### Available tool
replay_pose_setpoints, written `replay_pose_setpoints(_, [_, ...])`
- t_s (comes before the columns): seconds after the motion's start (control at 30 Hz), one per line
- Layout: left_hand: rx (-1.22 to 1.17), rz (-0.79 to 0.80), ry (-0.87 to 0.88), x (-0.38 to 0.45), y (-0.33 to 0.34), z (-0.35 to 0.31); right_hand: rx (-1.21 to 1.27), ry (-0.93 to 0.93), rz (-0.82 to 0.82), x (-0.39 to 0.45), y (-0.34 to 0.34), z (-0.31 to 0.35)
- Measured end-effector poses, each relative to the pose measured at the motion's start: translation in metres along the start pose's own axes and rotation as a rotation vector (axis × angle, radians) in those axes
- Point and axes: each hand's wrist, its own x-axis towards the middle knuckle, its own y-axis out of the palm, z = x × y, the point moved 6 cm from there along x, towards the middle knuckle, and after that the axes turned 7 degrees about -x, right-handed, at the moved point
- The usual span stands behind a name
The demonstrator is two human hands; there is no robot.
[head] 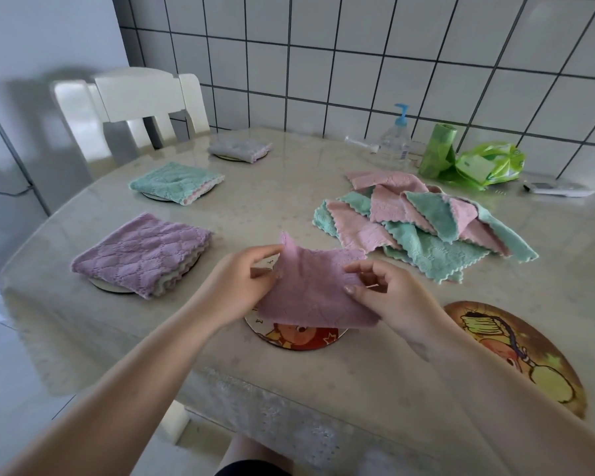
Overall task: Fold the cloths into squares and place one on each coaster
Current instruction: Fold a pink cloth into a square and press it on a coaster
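Observation:
A pink cloth point(311, 290) hangs just above a round picture coaster point(299, 336) near the table's front edge. My left hand point(237, 286) pinches its left edge and my right hand point(389, 293) pinches its right edge. Folded cloths lie on three coasters to the left: a purple one point(141, 252), a teal one point(176, 182) and a grey one point(239, 147). A heap of loose pink and teal cloths point(423, 221) lies to the right. A bare picture coaster point(516, 352) sits at the front right.
At the back right stand a pump bottle point(394, 140), a green bag roll point(438, 154), a green plastic bag point(492, 163) and a remote point(557, 188). A white chair point(134, 104) stands behind the table point(255, 207), against the tiled wall.

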Motion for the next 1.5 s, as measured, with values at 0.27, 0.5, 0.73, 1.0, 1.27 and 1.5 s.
replay_pose_setpoints(0.27, [-0.215, -0.045, -0.097, -0.001, -0.020, 0.017, 0.223, 0.004, 0.080, -0.015, 0.027, 0.013])
replay_pose_setpoints(0.5, [-0.124, -0.026, -0.075, 0.003, -0.017, 0.033, 0.098, 0.002, 0.044, -0.020, 0.031, 0.001])
replay_pose_setpoints(0.73, [-0.122, 0.009, -0.080, 0.008, -0.009, 0.034, 0.103, -0.017, 0.018, -0.023, 0.026, -0.003])
replay_pose_setpoints(1.0, [0.411, -0.074, 0.177, 0.006, -0.013, 0.014, -0.366, -0.131, -0.098, -0.019, 0.017, 0.010])
replay_pose_setpoints(1.27, [0.709, 0.306, 0.308, 0.024, 0.039, 0.009, -0.845, -0.088, 0.222, 0.007, 0.059, 0.011])
replay_pose_setpoints(1.5, [0.844, 0.376, 0.068, 0.026, 0.030, 0.029, -0.943, -0.030, 0.288, -0.004, 0.057, -0.008])
